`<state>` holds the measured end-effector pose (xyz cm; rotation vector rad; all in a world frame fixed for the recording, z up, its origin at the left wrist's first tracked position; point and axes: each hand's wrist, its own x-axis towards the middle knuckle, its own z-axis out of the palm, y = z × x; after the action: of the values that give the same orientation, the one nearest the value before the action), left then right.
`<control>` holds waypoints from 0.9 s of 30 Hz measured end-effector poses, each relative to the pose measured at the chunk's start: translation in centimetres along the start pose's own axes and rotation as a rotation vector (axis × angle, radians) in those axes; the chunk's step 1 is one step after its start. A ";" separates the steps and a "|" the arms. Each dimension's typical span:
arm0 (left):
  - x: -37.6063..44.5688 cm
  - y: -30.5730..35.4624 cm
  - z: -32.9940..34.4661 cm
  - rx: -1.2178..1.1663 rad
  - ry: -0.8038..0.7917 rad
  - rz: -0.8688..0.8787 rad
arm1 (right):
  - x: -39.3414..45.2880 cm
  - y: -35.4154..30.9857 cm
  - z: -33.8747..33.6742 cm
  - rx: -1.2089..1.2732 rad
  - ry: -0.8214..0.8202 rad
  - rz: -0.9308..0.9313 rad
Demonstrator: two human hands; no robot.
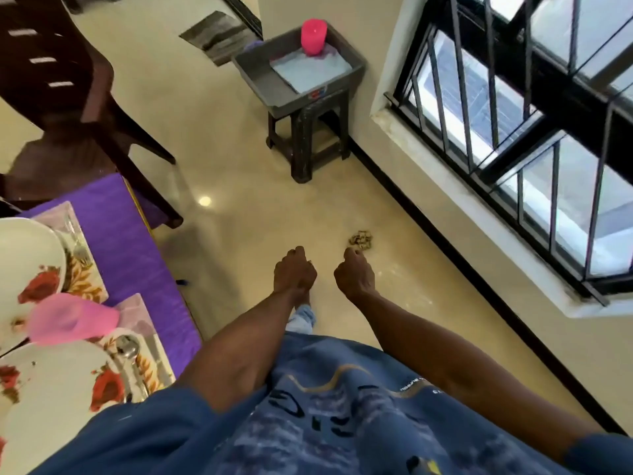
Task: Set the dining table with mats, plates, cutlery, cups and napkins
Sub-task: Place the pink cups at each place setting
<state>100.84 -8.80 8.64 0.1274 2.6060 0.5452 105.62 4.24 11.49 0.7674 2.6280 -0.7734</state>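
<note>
The dining table with a purple cloth lies at my left. On it are floral mats, two white plates with red flowers, a pink cup, a fork and a spoon. Ahead, a grey tray on a dark stool holds another pink cup and light-blue folded napkins. My left hand and my right hand hang over the floor in front of me, fingers loosely curled, holding nothing.
A dark brown chair stands at the table's far end. A barred window and its wall run along the right. A small scrap lies on the tiled floor just past my right hand. A grey doormat lies beyond the stool.
</note>
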 end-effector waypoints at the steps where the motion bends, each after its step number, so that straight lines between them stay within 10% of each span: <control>1: 1.3 0.2 -0.4 -0.005 0.011 -0.005 | 1.3 -0.5 -0.4 0.002 0.009 -0.010; 15: 29.0 1.9 -16.5 -0.181 0.252 -0.042 | 26.6 -18.5 -6.4 0.215 0.094 -0.049; 27: 47.4 2.2 -21.3 -0.115 0.155 0.001 | 47.1 -25.3 -7.6 0.295 0.035 0.042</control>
<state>48.95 -5.79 6.42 0.0503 2.7158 0.7296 51.94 9.74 8.56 0.9163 2.5498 -1.1620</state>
